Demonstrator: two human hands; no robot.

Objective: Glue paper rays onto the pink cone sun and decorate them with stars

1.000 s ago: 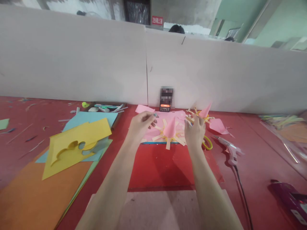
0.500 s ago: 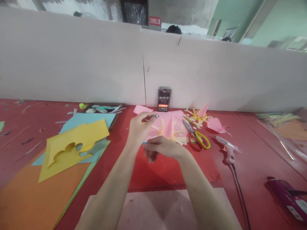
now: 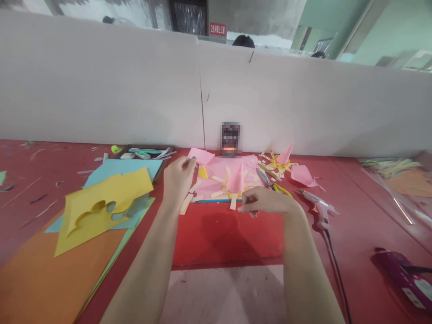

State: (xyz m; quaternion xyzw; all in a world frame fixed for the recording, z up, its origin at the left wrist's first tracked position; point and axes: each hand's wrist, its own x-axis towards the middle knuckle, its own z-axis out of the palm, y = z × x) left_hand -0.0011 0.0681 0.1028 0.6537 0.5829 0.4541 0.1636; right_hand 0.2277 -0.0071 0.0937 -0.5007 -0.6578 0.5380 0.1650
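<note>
Since the earlier frame, left hand (image 3: 177,180) shifts left, right hand (image 3: 265,200) shifts right, beside the pink cone (image 3: 235,181). Fingers curl on both; from here I can't tell if anything's held. Cone already stands mid-table on its strip-edged yellow base (image 3: 232,195); loose pale strips (image 3: 186,204) look unattached.

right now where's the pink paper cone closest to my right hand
Near the middle of the head view: the pointed pink paper cone stands among flat pale paper strips, just left of and beyond your right hand.
</note>
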